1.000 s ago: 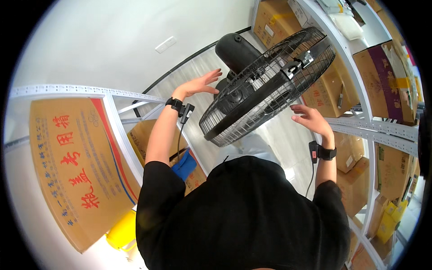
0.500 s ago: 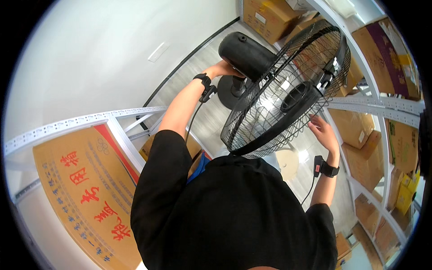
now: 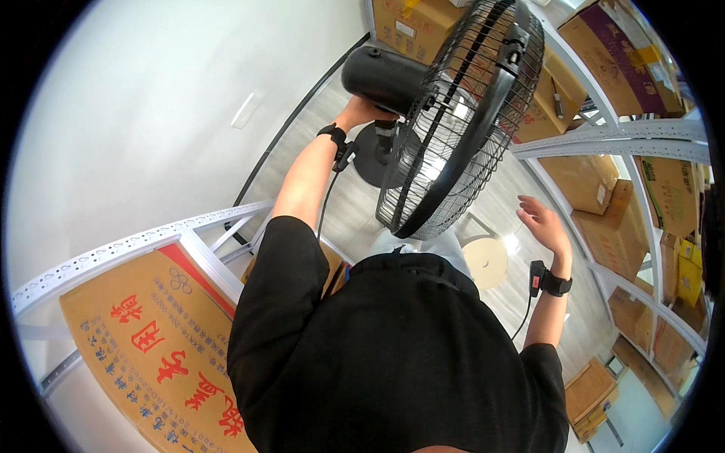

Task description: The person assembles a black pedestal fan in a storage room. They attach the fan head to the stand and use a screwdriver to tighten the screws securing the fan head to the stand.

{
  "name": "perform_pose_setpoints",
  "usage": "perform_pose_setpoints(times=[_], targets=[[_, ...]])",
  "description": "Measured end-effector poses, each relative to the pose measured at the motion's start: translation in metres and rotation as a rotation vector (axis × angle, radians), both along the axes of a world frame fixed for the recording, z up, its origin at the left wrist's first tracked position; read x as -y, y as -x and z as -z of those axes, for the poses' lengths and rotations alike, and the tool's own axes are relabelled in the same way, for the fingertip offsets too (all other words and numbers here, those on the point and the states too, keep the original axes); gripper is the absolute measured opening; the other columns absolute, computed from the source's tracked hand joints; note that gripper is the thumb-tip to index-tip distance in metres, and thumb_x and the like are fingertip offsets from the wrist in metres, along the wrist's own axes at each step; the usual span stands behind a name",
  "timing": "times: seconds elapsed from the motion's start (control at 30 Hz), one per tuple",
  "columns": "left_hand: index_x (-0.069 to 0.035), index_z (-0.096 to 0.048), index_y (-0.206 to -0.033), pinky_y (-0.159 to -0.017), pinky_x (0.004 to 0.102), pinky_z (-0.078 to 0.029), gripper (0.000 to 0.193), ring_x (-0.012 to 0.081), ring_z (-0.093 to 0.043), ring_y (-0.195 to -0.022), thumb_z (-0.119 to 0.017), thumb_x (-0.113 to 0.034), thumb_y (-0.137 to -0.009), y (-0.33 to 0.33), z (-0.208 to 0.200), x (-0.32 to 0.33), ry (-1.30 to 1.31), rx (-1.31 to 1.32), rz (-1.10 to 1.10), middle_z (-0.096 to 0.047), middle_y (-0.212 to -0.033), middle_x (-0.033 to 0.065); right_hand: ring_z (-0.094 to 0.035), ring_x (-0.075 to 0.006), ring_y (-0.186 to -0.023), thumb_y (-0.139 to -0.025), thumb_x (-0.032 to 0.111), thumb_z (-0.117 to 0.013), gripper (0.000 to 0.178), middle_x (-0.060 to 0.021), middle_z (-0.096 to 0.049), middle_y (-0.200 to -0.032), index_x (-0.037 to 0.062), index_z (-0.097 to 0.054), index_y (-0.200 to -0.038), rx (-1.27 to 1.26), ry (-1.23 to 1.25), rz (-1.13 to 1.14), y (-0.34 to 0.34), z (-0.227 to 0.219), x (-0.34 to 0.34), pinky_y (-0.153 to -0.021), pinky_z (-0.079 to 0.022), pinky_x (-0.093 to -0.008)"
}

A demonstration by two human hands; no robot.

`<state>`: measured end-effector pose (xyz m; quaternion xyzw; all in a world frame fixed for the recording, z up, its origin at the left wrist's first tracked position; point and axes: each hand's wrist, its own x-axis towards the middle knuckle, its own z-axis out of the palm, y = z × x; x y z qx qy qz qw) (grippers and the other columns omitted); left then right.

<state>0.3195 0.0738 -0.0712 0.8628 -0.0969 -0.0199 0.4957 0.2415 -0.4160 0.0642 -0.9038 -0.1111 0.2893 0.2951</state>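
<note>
The left hand (image 3: 361, 113) is up under the motor housing (image 3: 387, 79) of a black fan (image 3: 445, 113), its fingers mostly hidden there, so from where I stand I can't tell how tightly it grips. The right hand (image 3: 542, 224) is empty, fingers loosely spread, well apart from the fan's wire cage (image 3: 477, 140).

The fan is in front of the person, near the wall (image 3: 166, 113), its round base (image 3: 366, 160) seemingly resting on the floor (image 3: 351, 215). I'd expect it to be top-heavy and awkward, most of the weight sitting in the smooth, hard housing, which could slip a little in a bare palm. The cage looks stiff but springy, and I'd guess its wires bend under a hard squeeze. The short stretch of pole (image 3: 384, 137) below the housing looks the surer hold, with a second hand steadying the rim.

The front faces the person's right, toward the white shelving (image 3: 627, 140). The housing's long axis runs left to right, dipping slightly rightward; the cage, seen nearly edge-on, stretches from lower left to upper right.
</note>
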Motion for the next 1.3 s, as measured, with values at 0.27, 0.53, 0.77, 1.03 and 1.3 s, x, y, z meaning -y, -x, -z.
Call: perform_pose_setpoints(times=[0.27, 0.53, 0.77, 1.03, 1.3], targets=[[-0.004, -0.06, -0.119, -0.097, 0.0363, -0.045, 0.071, 0.0273, -0.058, -0.114, -0.088, -0.035, -0.062, -0.011, 0.035, -0.022, -0.14, 0.136, -0.19, -0.064, -0.118, 0.0131, -0.063, -0.0316, -0.105, -0.09, 0.035, -0.062, 0.044, -0.0188, -0.066, -0.112, 0.0078, -0.059, -0.124, 0.014, 0.116, -0.084, -0.012, -0.01, -0.018, -0.09, -0.049, -0.0401], [-0.007, -0.069, -0.104, -0.084, 0.037, -0.05, 0.055, 0.0281, -0.066, -0.096, -0.082, -0.043, -0.065, -0.003, 0.051, -0.069, -0.075, 0.243, -0.522, -0.071, -0.103, 0.0098, -0.063, -0.03, -0.108, -0.091, 0.032, -0.062, 0.042, -0.016, -0.066, -0.115, 0.0084, -0.057, -0.125, 0.013, 0.117, -0.16, -0.024, -0.008, -0.014, -0.09, -0.05, -0.039], [-0.008, -0.068, -0.11, -0.098, 0.0332, -0.041, 0.058, 0.0229, -0.061, -0.111, -0.079, -0.046, -0.068, 0.009, 0.016, -0.003, -0.059, 0.134, -0.781, -0.068, -0.113, 0.0098, -0.062, -0.0311, -0.106, -0.09, 0.038, -0.06, 0.045, -0.0176, -0.065, -0.114, 0.0087, -0.059, -0.123, -0.03, 0.099, -0.231, -0.039, 0.004, -0.041, -0.09, -0.048, -0.0404], [-0.013, -0.069, -0.101, -0.092, 0.0362, -0.045, 0.037, 0.0232, -0.064, -0.104, -0.075, -0.036, -0.072, -0.008, -0.005, 0.095, 0.04, 0.196, -0.994, -0.07, -0.103, 0.0051, -0.063, -0.0331, -0.1, -0.089, 0.039, -0.061, 0.046, -0.0175, -0.067, -0.106, 0.0072, -0.058, -0.122, -0.009, 0.021, -0.498, -0.066, 0.034, -0.086, -0.086, -0.049, -0.0404], [-0.003, -0.066, -0.104, -0.084, 0.0422, -0.05, 0.046, 0.0347, -0.064, -0.095, -0.075, -0.032, -0.069, -0.041, -0.03, 0.103, -0.297, 0.086, -1.077, -0.068, -0.1, 0.0168, -0.064, -0.0348, -0.1, -0.091, 0.042, -0.057, 0.049, -0.0196, -0.067, -0.107, 0.0057, -0.056, -0.124, -0.177, -0.122, -0.708, -0.127, 0.089, -0.101, -0.087, -0.049, -0.0409]])
